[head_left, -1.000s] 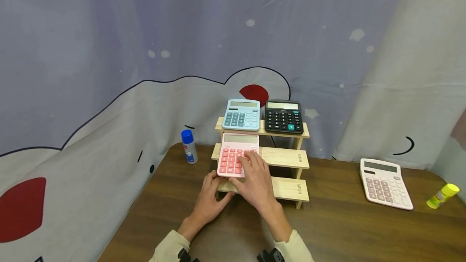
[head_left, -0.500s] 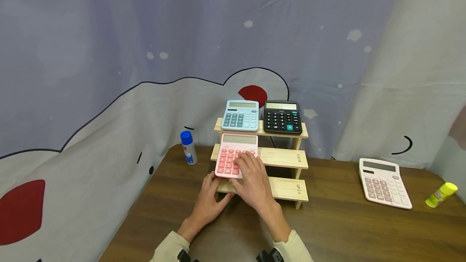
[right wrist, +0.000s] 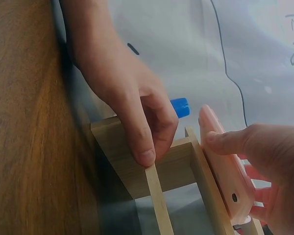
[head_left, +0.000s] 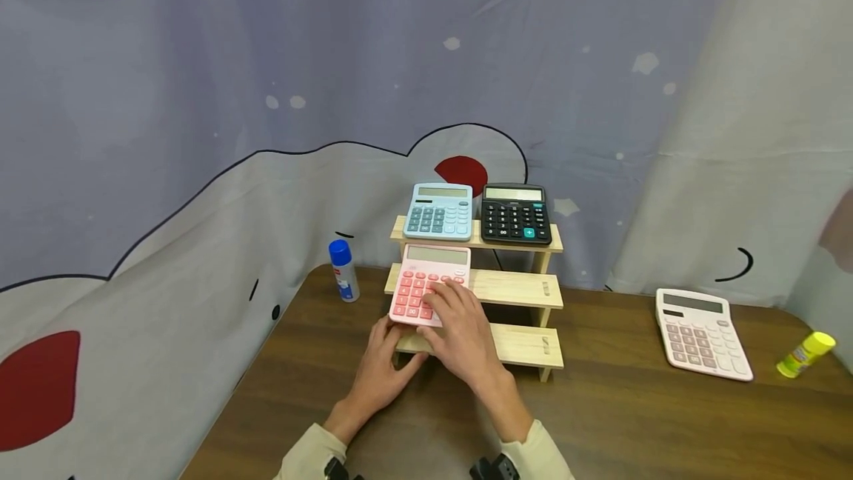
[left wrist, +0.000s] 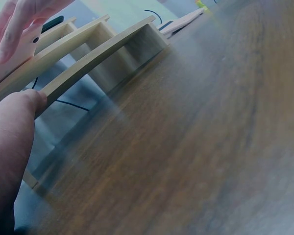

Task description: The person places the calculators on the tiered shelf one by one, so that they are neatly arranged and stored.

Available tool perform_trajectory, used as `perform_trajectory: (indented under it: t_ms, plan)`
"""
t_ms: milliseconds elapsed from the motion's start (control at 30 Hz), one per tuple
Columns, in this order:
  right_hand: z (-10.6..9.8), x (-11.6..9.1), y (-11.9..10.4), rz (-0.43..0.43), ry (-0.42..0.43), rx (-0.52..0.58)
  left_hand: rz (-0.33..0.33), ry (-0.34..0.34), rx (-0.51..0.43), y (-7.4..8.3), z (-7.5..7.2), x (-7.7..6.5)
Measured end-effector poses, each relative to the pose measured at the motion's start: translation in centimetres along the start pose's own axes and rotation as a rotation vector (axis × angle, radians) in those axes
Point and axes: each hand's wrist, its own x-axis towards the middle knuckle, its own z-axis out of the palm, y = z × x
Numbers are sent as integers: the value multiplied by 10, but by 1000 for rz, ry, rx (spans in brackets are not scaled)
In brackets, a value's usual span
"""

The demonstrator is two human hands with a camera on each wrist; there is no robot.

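To my eye the pink calculator (head_left: 425,281), tilted at the left end of the middle shelf (head_left: 509,288) in the pinching fingers (head_left: 448,298) of the right hand (head_left: 468,339), could slip off if they loosen or the left hand (head_left: 380,372), clamped on the bottom shelf (head_left: 523,345), jolts the rack (head_left: 541,262).

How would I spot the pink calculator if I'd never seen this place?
Find the stepped wooden stand on the brown table. On its middle shelf, toward the left, is the pink calculator. Its coral keys set it apart from the light blue calculator and black calculator above, and the whitish one on the table.
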Motion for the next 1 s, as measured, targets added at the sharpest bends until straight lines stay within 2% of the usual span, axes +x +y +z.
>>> perform_trajectory:
  t_ms: [333, 600, 1000]
  plan:
    - [-4, -1, 7, -6, -30, 39, -17, -15, 3, 3, -1, 0]
    - [-6, 0, 14, -43, -47, 84, -29, -25, -1, 3, -3, 0]
    - [-5, -1, 14, -32, -41, 70, -57, -38, 1, 4, -3, 0]
